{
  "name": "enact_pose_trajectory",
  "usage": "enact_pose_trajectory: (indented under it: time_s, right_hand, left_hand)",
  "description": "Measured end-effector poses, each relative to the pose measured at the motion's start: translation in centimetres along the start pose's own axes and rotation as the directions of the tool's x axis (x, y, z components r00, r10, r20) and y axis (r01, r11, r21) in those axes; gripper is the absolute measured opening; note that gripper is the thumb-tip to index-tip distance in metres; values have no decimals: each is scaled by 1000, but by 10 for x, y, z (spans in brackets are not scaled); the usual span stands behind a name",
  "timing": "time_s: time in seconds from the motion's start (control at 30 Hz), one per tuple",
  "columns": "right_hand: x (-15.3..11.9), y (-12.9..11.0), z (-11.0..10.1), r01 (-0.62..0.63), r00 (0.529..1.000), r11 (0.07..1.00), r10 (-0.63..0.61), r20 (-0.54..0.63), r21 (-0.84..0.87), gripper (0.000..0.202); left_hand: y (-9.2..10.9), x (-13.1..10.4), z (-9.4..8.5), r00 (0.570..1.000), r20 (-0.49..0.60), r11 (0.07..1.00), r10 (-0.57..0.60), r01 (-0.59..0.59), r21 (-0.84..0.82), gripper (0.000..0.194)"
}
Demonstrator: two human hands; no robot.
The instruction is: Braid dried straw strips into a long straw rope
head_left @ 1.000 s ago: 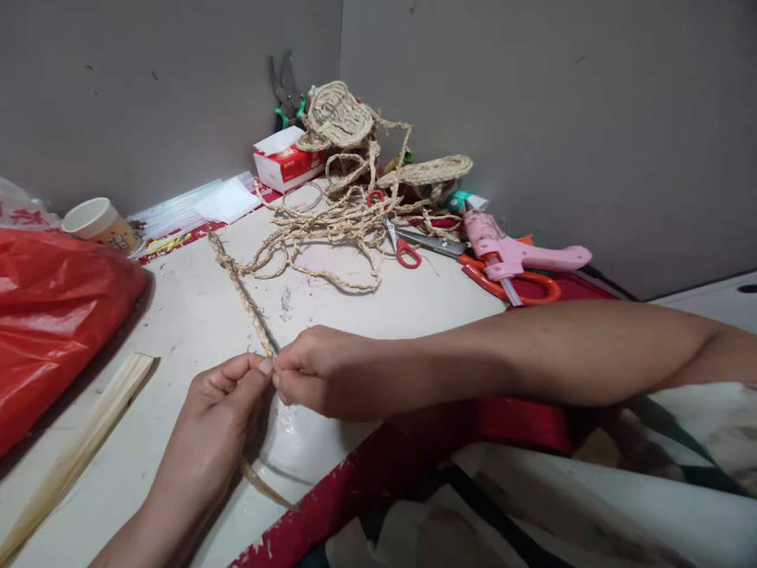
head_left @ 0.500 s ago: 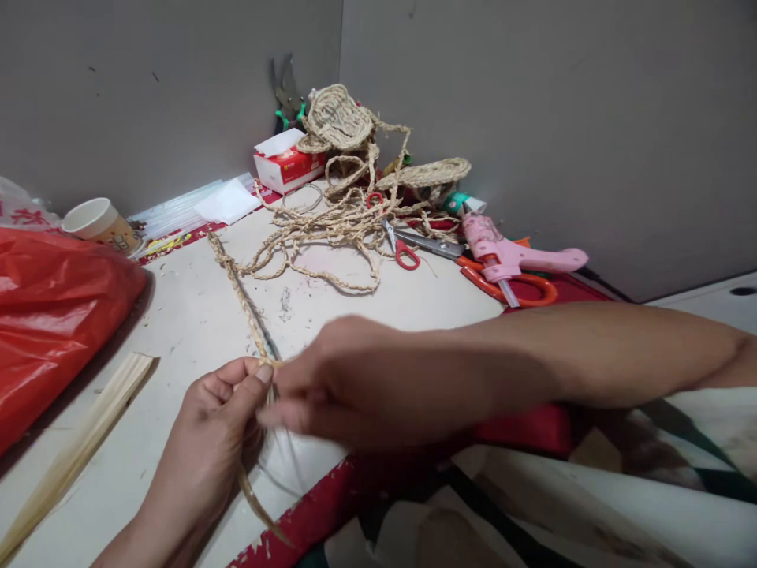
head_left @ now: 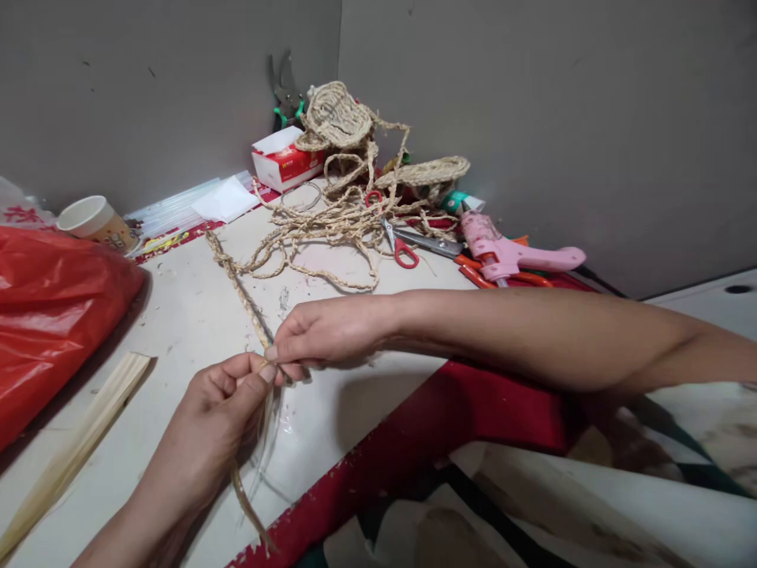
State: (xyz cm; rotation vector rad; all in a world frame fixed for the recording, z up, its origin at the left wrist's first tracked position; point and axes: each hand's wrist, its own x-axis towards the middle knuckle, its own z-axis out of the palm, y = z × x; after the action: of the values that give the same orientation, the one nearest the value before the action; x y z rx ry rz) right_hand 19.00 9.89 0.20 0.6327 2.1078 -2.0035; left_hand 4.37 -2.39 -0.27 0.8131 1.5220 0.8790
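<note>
A braided straw cord (head_left: 248,306) runs over the pale table toward my two hands. My left hand (head_left: 228,398) pinches the cord's near end between thumb and index finger. Right beside it, the thumb and fingers of my right hand (head_left: 316,335) close on the same end, the two thumbs almost touching. Loose straw strands (head_left: 249,505) hang below my left hand toward the table edge. The exact spot where the strands cross is hidden by my fingertips.
A heap of braided cord (head_left: 331,225) lies at the back, with small red scissors (head_left: 405,254) and a pink glue gun (head_left: 502,251) to its right. Flat straw strips (head_left: 76,450), a red plastic bag (head_left: 59,315) and a paper cup (head_left: 98,221) are at left. A tissue box (head_left: 287,166) stands behind.
My right hand, blurred before, has moved up and forward to the cord's end at my left thumb. My left hand keeps its pinch in nearly the same place.
</note>
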Motion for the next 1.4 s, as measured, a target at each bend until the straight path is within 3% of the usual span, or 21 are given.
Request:
enact_pose_trajectory:
  time_s: [0.1,0.17,0.3,0.4,0.57,0.73,0.87,1.0,1.07,1.13,1.17,1.2,1.27,1.33,1.4]
  right_hand:
    - [3,3,2,-46,999,986,41,30,158,27]
    - [3,5,7,-34,999,977,42,-33,210,25]
    - [1,6,13,23,980,999,-14,-200,46,17]
    - [1,8,14,2,971,998,-16,-237,-56,19]
    - [2,13,19,98,970,994,-86,-226,42,20]
    - [-2,11,24,51,988,972,-15,-155,228,28]
    - [-2,10,25,75,982,972,-33,-185,223,20]
    - [-3,9,23,75,990,954,-37,-134,290,16]
    - [-4,7,22,46,992,945,-6,-124,324,17]
    - [-4,6,21,25,993,941,16,-118,338,14]
    - [-4,5,22,24,993,941,15,-114,338,12]
    - [-4,5,22,31,994,941,5,-107,338,13]
    - [-3,6,22,39,995,940,-7,-96,338,14]
    - [-3,6,22,31,996,944,0,-94,328,15]
    - [-4,5,20,19,997,955,3,-75,295,17]
  left_hand:
    - [0,0,-3,996,37,972,81,-87,220,36]
    - [0,-3,-3,990,13,914,140,-134,384,38]
    - [2,-12,-5,987,11,820,159,-138,555,38]
    - [6,-19,-6,985,4,756,175,-137,640,39]
    - [8,-26,5,960,-55,709,275,-164,686,26]
    - [-8,-26,18,893,-180,682,412,-172,710,10]
    - [-16,-28,22,864,-117,619,489,-249,745,8]
    - [-5,-33,21,840,-45,544,540,-308,781,6]
    - [4,-34,17,792,-130,564,596,-298,770,11]
    - [10,-30,11,764,-261,665,591,-277,694,9]
    - [12,-27,8,798,-296,747,526,-266,609,12]
    - [13,-24,6,860,-285,837,423,-250,487,17]
    - [10,-17,2,972,-153,967,178,-144,209,24]
    - [6,-12,0,999,-27,998,33,-32,57,24]
    - [3,-10,-1,1000,-5,998,23,-23,54,22]
